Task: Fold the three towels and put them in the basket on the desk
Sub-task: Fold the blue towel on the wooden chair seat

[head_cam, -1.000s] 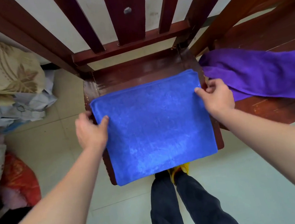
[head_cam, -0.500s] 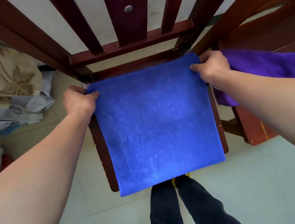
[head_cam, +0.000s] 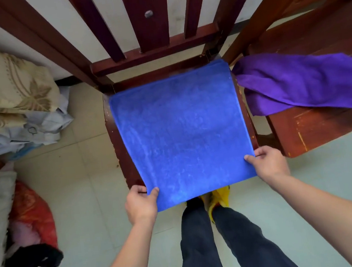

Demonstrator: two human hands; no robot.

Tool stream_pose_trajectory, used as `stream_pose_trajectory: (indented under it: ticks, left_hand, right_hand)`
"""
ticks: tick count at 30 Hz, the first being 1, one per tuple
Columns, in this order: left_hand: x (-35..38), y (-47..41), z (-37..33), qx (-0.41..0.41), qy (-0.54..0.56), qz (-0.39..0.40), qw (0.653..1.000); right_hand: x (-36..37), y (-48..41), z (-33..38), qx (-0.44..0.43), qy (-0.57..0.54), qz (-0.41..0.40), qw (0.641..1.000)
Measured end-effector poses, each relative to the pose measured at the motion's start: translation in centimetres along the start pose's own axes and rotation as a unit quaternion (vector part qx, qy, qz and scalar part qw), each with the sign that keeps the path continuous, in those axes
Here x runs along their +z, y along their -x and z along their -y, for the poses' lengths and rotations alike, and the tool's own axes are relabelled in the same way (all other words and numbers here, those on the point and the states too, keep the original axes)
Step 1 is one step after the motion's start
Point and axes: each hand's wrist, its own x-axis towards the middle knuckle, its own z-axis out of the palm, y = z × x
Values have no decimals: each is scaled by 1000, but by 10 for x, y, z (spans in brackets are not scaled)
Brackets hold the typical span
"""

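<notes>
A blue towel (head_cam: 181, 132) lies flat and square on the seat of a dark red wooden chair (head_cam: 117, 145), its near edge hanging past the seat front. My left hand (head_cam: 141, 204) pinches the towel's near left corner, thumb on top. My right hand (head_cam: 267, 163) pinches the near right corner the same way. A purple towel (head_cam: 301, 82) lies crumpled and unfolded on a second wooden surface (head_cam: 316, 129) to the right. No basket and no third towel are in view.
The chair's slatted back (head_cam: 146, 26) rises behind the seat. Folded bedding and pillows (head_cam: 3, 92) pile up on the left, with a red bag (head_cam: 32, 213) and dark clothing (head_cam: 31, 262) on the tiled floor. My legs and yellow shoes (head_cam: 218, 197) stand before the chair.
Both hands have moved from the towel's far corners down to its near corners. The towel now lies further back on the seat, flat.
</notes>
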Motion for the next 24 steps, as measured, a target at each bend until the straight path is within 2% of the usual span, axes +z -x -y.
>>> stream_pose_trajectory:
  ticks: [3, 6, 9, 11, 13, 16, 20, 24]
  left_hand:
    - [1, 10, 25, 13, 0, 13, 1000]
    - [0, 14, 33, 44, -37, 35, 998]
    - [-1, 14, 37, 40, -65, 36, 996]
    - [-5, 13, 43, 13, -51, 54, 997]
    - [-10, 15, 53, -15, -15, 87, 996]
    - [-16, 22, 63, -30, 100, 117, 988]
    - [-16, 33, 68, -63, 264, 118, 955]
    - [-8, 46, 77, -103, 321, 91, 937]
  right_hand:
    - [1, 5, -19, -13, 21, 31, 999]
    - [-1, 7, -25, -59, 102, 70, 991]
    - [-9, 8, -29, -50, 144, 84, 985]
    - [-12, 6, -38, -26, 94, 106, 990]
    - [-16, 6, -47, -15, -4, 120, 993]
    - [-24, 9, -55, -19, -130, 136, 982]
    - [-28, 18, -64, 5, -205, 157, 966]
    - [-29, 27, -74, 44, -250, 152, 955]
